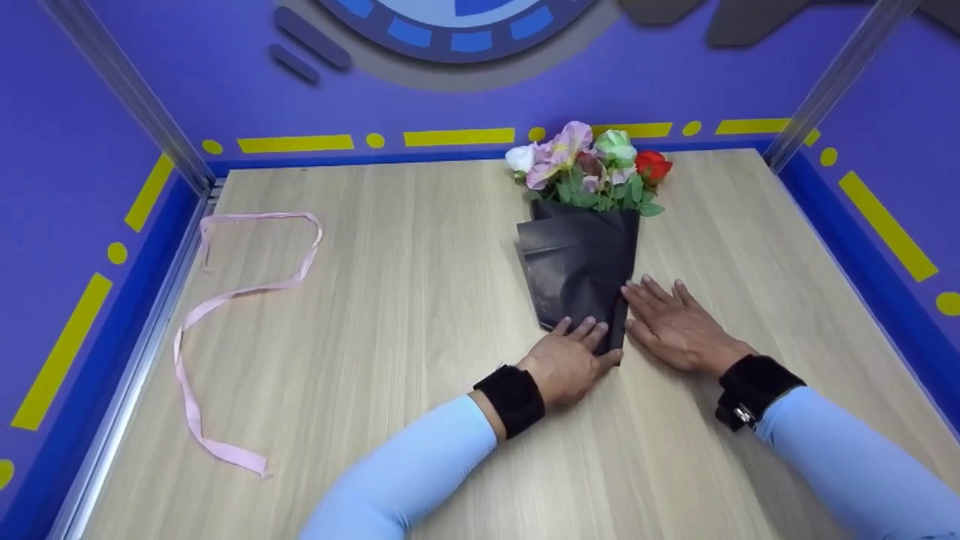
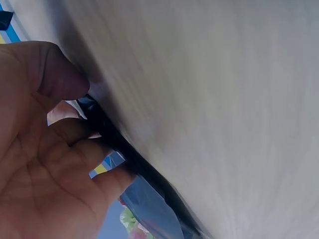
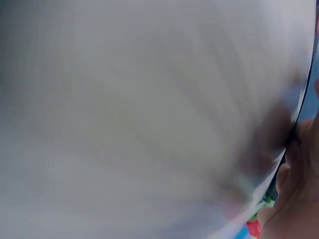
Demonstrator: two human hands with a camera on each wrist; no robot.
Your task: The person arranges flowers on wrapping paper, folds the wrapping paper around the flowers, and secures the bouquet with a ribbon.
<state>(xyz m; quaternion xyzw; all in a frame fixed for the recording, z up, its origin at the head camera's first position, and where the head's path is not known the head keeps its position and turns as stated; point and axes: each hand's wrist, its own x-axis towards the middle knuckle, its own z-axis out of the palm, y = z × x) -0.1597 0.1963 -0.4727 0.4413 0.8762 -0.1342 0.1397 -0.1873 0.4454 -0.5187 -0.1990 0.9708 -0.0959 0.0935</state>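
A bouquet of artificial-looking flowers (image 1: 574, 161), white, pink, green and red with green leaves, lies on the table in black wrapping paper (image 1: 577, 262). Its blossoms point away from me and the narrow end toward me. My left hand (image 1: 566, 367) rests on the paper's lower end, fingers spread over it and thumb near the tip. In the left wrist view its fingers (image 2: 112, 184) touch the paper's dark edge (image 2: 149, 172). Flat beside the paper's right edge lies my right hand (image 1: 682, 330), fingers extended and fingertips at the edge. The right wrist view is blurred.
A long pink ribbon (image 1: 225, 296) lies in loose curves on the left of the wooden table (image 1: 420, 247). Purple panels (image 1: 420, 97) with yellow marks stand along the back and both sides, with metal posts (image 1: 847, 82) at the corners.
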